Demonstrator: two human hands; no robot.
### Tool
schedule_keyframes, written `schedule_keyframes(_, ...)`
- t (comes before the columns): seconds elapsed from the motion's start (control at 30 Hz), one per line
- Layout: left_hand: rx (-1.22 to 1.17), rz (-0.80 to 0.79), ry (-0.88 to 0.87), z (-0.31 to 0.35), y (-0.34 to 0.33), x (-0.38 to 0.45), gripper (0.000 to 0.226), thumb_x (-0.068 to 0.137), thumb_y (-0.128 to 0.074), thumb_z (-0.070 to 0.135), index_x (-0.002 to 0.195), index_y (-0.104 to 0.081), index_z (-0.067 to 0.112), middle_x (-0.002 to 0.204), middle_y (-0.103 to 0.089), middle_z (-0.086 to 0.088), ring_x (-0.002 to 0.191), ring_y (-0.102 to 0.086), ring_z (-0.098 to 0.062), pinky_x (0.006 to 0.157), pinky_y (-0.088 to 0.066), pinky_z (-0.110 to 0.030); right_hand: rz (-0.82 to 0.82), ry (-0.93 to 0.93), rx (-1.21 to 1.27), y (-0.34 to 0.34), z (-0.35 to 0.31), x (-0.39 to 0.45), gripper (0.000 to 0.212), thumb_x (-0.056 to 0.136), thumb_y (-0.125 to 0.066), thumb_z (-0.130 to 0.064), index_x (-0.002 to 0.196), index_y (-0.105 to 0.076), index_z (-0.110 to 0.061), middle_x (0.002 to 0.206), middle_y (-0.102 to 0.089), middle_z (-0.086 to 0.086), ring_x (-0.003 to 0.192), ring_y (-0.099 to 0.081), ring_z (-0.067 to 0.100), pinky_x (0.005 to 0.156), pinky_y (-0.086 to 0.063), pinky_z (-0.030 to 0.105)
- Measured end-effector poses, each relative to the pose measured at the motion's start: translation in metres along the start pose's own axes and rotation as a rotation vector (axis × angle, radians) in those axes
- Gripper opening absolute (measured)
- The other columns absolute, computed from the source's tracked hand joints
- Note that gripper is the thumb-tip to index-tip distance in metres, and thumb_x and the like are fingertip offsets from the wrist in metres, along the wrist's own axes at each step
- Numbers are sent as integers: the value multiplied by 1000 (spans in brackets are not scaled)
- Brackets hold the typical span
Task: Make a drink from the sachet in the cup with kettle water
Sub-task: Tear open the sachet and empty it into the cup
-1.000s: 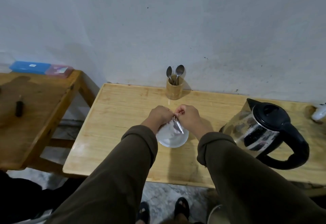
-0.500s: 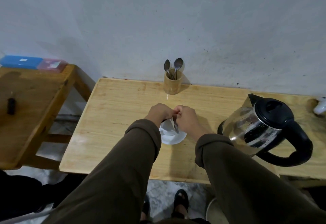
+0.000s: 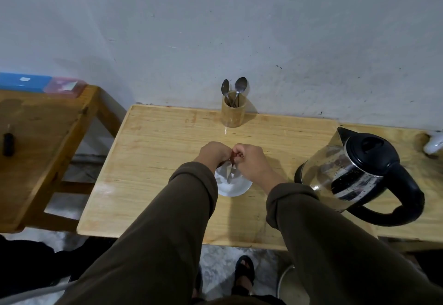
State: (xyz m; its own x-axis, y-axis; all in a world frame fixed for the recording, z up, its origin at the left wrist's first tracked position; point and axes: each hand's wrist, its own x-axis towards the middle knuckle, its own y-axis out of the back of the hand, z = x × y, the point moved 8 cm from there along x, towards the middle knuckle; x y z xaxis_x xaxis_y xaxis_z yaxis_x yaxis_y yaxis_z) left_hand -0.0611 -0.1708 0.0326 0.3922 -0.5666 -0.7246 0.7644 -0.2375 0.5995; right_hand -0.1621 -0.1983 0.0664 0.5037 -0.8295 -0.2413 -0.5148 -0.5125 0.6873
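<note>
A white cup (image 3: 236, 188) stands in the middle of the light wooden table (image 3: 153, 160). Right above it, my left hand (image 3: 213, 154) and my right hand (image 3: 250, 162) meet, both pinching the top of a small silvery sachet (image 3: 230, 172) that hangs over the cup's mouth. Most of the sachet's top edge is hidden by my fingers. A glass and black electric kettle (image 3: 354, 175) sits at the right, its handle facing the table's front right.
A wooden holder (image 3: 233, 114) with two spoons (image 3: 236, 90) stands by the wall behind the cup. A lower wooden table (image 3: 36, 136) is at the left with a blue box (image 3: 22, 81), a pink box (image 3: 64, 86) and a small black object (image 3: 8, 142). A white object (image 3: 434, 145) lies at the far right.
The hands stay together on the sachet above the cup; the sachet looks more crumpled and lower between the fingers. The view has shifted slightly.
</note>
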Motion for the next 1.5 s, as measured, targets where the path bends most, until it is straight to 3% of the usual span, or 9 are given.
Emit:
schedule_keyframes(0.1,-25,14,7,-1,2,2,30,82,-55,18,54,-51,10,61,-53,-4,76,-57,-24,71,-46,-29,-7,-29,39,-1,3,0,23,84,-51,8,77,-61,-11,78,-60,6,77,-53,19,70,-42,24)
schedule_keyframes(0.4,72,106,-7,6,3,1,33,84,-52,16,52,-48,9,57,-49,-2,51,-44,-14,61,-41,-25,-15,-104,89,2,13,-5,24,85,-49,9,78,-59,-12,80,-60,7,77,-52,17,71,-42,24)
schedule_keyframes(0.53,110,107,-33,12,1,0,37,84,-53,16,48,-47,11,51,-48,0,47,-44,-13,48,-35,-23,-9,-135,87,2,20,-8,21,85,-47,8,89,-66,-1,82,-60,7,78,-51,18,72,-42,24)
schedule_keyframes(0.77,147,151,-100,17,-3,3,33,86,-51,17,53,-48,10,58,-51,-2,66,-55,-20,67,-44,-28,-44,-97,81,5,16,-14,27,85,-46,10,78,-59,-13,81,-60,7,77,-53,18,71,-42,24)
schedule_keyframes(0.87,148,146,-92,17,-3,2,31,83,-52,16,53,-48,10,59,-51,-2,58,-50,-17,65,-42,-28,-55,-98,90,8,17,-14,33,85,-46,10,70,-56,-17,80,-59,6,77,-52,17,71,-43,24)
schedule_keyframes(0.97,165,157,-113,21,-3,2,31,84,-52,13,53,-47,10,60,-49,-3,67,-53,-20,66,-41,-29,-80,-95,102,10,16,-15,43,84,-47,10,60,-51,-25,76,-57,5,76,-51,17,66,-42,20)
schedule_keyframes(1.27,319,165,-193,32,-4,-6,34,87,-50,10,53,-44,9,67,-50,-6,72,-51,-22,70,-41,-28,-115,-93,164,18,13,-22,37,85,-49,9,63,-53,-21,71,-56,1,76,-53,17,71,-45,25)
schedule_keyframes(1.37,271,157,-147,26,-3,-4,33,85,-53,11,53,-45,8,62,-48,-4,63,-49,-19,69,-42,-27,-133,-95,196,18,11,-24,38,86,-50,9,62,-54,-21,68,-56,-3,74,-53,16,73,-47,27)
schedule_keyframes(1.5,181,157,-109,24,-2,-5,31,86,-53,14,56,-46,8,63,-49,-4,74,-52,-21,69,-42,-27,-163,-91,194,19,8,-24,37,87,-54,6,63,-55,-22,67,-55,-3,70,-52,14,73,-47,27)
